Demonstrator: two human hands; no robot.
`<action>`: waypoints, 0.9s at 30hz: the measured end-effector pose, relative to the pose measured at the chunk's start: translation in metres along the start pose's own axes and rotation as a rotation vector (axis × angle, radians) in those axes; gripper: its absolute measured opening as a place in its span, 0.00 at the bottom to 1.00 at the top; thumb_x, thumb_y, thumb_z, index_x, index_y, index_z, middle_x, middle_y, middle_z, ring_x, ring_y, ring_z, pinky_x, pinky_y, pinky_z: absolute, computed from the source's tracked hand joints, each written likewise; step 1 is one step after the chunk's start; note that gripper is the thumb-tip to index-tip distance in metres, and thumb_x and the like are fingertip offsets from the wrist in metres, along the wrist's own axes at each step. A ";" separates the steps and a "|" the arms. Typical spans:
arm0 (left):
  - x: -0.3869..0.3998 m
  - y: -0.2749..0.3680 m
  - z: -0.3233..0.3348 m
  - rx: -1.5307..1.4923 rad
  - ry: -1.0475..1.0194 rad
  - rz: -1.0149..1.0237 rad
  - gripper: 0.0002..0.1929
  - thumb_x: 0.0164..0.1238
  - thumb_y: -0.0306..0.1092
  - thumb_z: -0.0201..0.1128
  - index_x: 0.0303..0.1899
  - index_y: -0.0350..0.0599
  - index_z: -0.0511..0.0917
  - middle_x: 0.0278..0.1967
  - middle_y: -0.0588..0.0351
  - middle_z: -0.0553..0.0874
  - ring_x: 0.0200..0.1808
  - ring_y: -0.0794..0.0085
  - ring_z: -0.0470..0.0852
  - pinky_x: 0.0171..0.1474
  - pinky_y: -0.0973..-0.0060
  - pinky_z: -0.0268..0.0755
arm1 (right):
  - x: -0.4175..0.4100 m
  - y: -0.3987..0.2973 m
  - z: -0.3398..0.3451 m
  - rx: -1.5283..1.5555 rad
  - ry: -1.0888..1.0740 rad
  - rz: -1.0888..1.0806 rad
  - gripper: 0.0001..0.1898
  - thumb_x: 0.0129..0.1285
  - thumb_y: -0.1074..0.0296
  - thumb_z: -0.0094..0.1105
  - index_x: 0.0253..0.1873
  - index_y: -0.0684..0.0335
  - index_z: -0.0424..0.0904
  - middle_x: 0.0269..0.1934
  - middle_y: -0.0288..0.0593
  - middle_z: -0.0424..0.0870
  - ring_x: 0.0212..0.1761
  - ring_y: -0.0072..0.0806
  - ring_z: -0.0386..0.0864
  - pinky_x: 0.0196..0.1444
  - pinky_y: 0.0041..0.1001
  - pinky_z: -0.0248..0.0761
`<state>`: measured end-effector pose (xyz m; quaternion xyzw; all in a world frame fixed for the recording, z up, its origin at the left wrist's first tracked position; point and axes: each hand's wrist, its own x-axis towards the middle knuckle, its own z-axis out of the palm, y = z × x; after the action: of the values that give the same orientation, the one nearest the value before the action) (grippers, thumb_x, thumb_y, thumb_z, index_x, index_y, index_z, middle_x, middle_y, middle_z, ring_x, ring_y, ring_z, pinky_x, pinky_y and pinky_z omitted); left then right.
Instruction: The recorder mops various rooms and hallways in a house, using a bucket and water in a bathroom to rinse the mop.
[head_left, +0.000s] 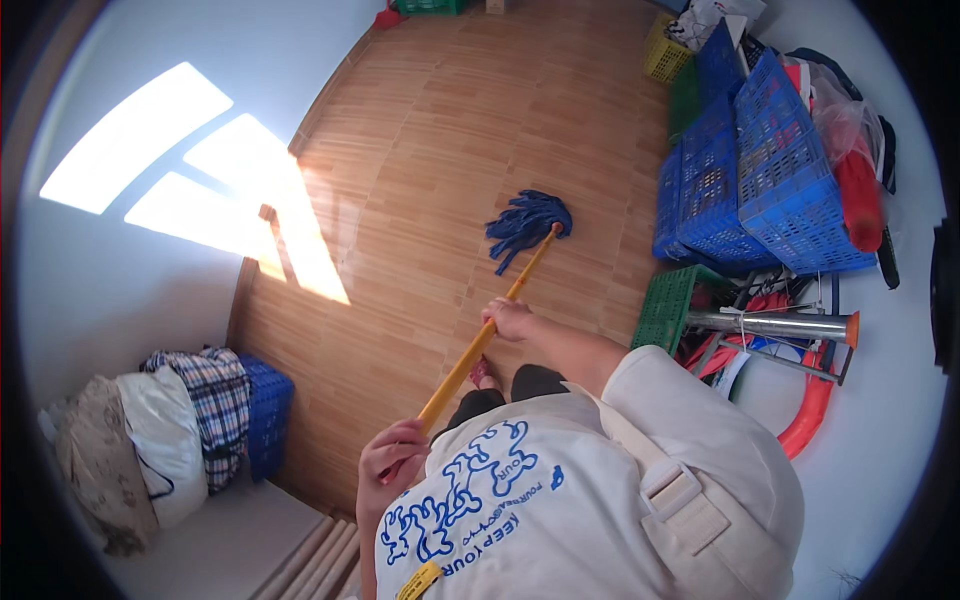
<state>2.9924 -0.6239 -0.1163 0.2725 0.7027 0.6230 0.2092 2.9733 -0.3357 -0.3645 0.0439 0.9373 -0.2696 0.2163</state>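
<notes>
A mop with a yellow handle (455, 377) slants up and to the right, away from my body. Its blue cloth-strip head (527, 220) lies spread on the wood-patterned floor. My left hand (392, 457) grips the upper end of the handle beside my waist. Lower down the shaft, my right hand (508, 319) is closed around it, with that arm stretched forward. Part of one foot in a reddish shoe (480, 372) shows beneath the handle.
Stacked blue plastic crates (795, 202) line the right wall, with a green crate (664, 306) and a metal tube (780, 325) nearer me. At left, folded cloths (202, 412) lie by another blue crate (268, 412). Sunlight falls across the left wall (150, 277) and floor (420, 187).
</notes>
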 end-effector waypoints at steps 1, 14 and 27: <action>0.035 0.001 -0.002 0.032 -0.133 0.001 0.05 0.49 0.18 0.64 0.29 0.35 0.79 0.35 0.49 0.82 0.48 0.57 0.80 0.50 0.67 0.71 | 0.009 0.016 -0.016 0.035 0.035 0.043 0.08 0.53 0.67 0.58 0.39 0.47 0.77 0.45 0.32 0.77 0.56 0.32 0.70 0.51 0.42 0.68; 0.397 0.011 -0.002 0.067 -0.480 0.176 0.04 0.53 0.17 0.63 0.31 0.35 0.80 0.33 0.50 0.84 0.46 0.59 0.82 0.45 0.71 0.76 | 0.107 0.143 -0.187 0.399 0.422 0.125 0.04 0.48 0.69 0.60 0.32 0.54 0.79 0.33 0.37 0.83 0.43 0.35 0.80 0.44 0.33 0.72; 0.681 0.017 0.016 -0.222 -0.526 0.019 0.06 0.58 0.20 0.61 0.37 0.33 0.80 0.35 0.49 0.85 0.37 0.73 0.84 0.38 0.81 0.75 | 0.224 0.228 -0.346 0.516 0.053 0.286 0.12 0.52 0.60 0.62 0.39 0.57 0.81 0.35 0.44 0.83 0.39 0.36 0.81 0.41 0.30 0.72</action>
<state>2.4840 -0.1719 -0.0706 0.4069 0.5491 0.6060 0.4071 2.6846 0.0323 -0.3082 0.2360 0.8274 -0.4646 0.2093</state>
